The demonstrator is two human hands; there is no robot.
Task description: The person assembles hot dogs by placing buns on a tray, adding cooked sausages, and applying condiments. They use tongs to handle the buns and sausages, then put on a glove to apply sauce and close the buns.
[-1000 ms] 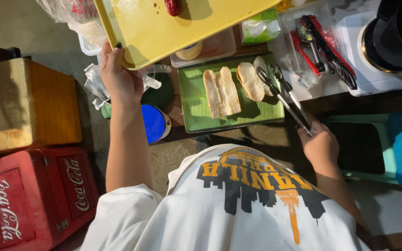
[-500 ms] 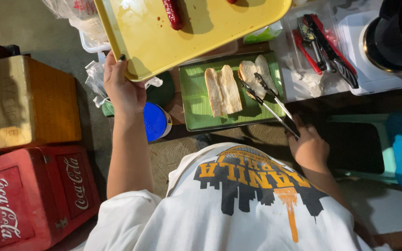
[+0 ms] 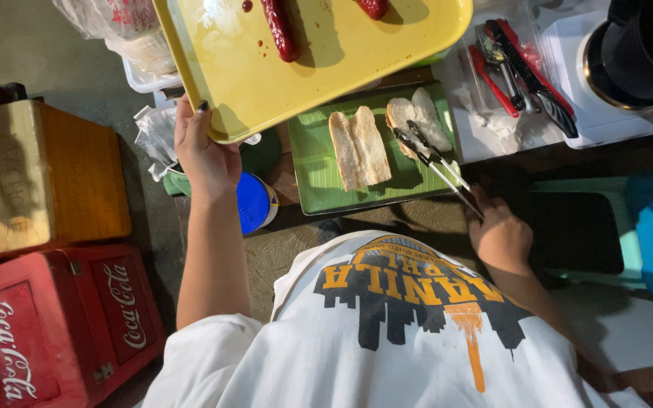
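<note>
View from above, lit warmly from one side. We look down on a cluttered counter (image 3: 296,181) of dark wood, with a grey floor (image 3: 39,60) at upper left. Beside the counter stand a yellow-orange box (image 3: 47,174) and, below it, a red cooler (image 3: 47,332).

Our left hand (image 3: 204,155) closes its grip on the near corner of a yellow tray (image 3: 341,68), thumb over the rim, holding it tilted above the counter. On the tray lie two red sausages: one (image 3: 280,29) seen nearly whole, the other (image 3: 373,7) cut off by the top edge, with red sauce spots near them.

Under the tray's edge sits a green tray (image 3: 319,189) lined with leaf, carrying two split bread rolls: one (image 3: 359,147) open and bare, the other (image 3: 417,119) just right of it. Our right hand (image 3: 499,234) grips the handles of metal tongs (image 3: 436,162); their tips are slightly apart and rest at the second roll, though we cannot tell whether they touch it.

A clear container (image 3: 508,113) at right holds red and black utensils (image 3: 523,64). A blue lid (image 3: 253,202) lies below the left hand. A dark round vessel (image 3: 644,53) is cut off at upper right, its contents hidden. A teal chair (image 3: 606,227) is half in shadow. Plastic bags (image 3: 115,23) at upper left are hard to read.
</note>
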